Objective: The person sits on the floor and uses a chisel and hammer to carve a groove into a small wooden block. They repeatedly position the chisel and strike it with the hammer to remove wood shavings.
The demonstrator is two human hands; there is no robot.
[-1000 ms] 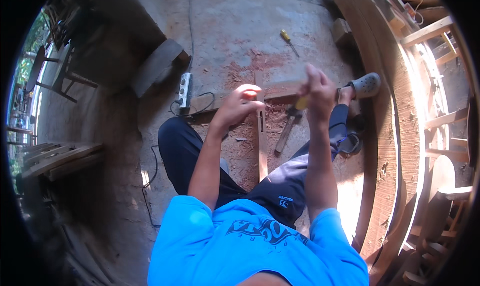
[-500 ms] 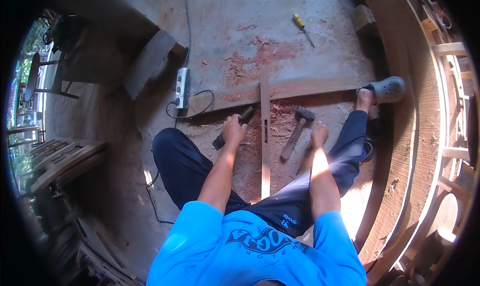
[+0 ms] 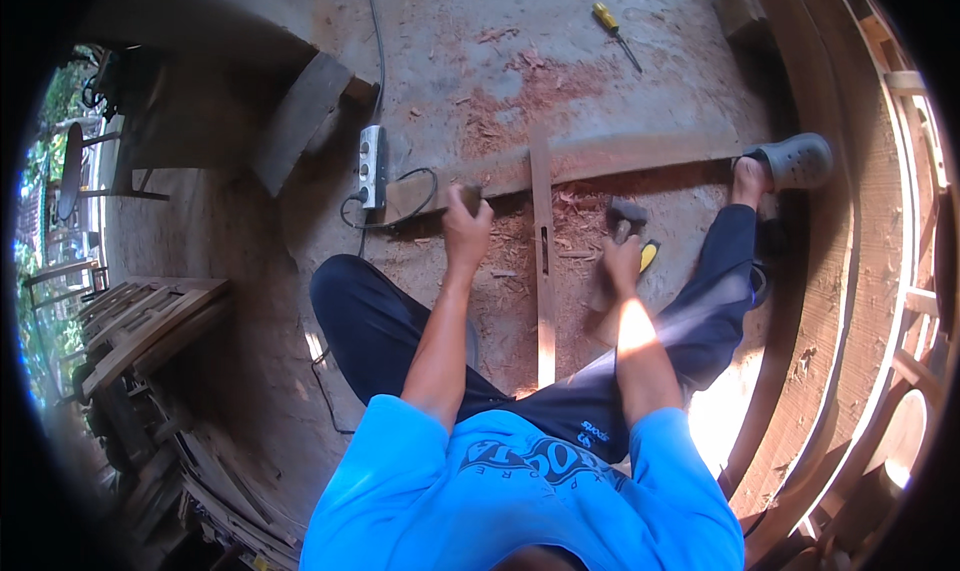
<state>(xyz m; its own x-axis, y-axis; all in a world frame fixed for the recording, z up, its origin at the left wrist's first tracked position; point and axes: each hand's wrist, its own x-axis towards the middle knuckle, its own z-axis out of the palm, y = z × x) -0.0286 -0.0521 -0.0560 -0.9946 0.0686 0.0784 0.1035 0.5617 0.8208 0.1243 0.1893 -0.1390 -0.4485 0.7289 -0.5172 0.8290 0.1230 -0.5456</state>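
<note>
My left hand (image 3: 465, 226), left of an upright-running wooden strip (image 3: 546, 331) with a slot cut in it, has its fingers closed round a small dark object (image 3: 470, 199), blurred and partly hidden. Right of the strip, my right hand (image 3: 620, 261) grips the wooden handle of a hammer with a dark head (image 3: 627, 214). A yellow-and-black tool (image 3: 648, 256) shows just beside that hand. The strip crosses a long board (image 3: 650, 153) lying on the floor, with wood shavings around both.
A power strip (image 3: 371, 166) with cables lies left of the board; a yellow-handled screwdriver (image 3: 606, 17) lies beyond it. A thick beam (image 3: 840, 351) runs along my right, wooden frames (image 3: 150, 326) are stacked at left, and a grey block (image 3: 305, 116) sits at back left.
Both hands came down to tools on the floor; since half a second ago the left has lifted forward with the dark object, and the right has moved up onto the hammer handle.
</note>
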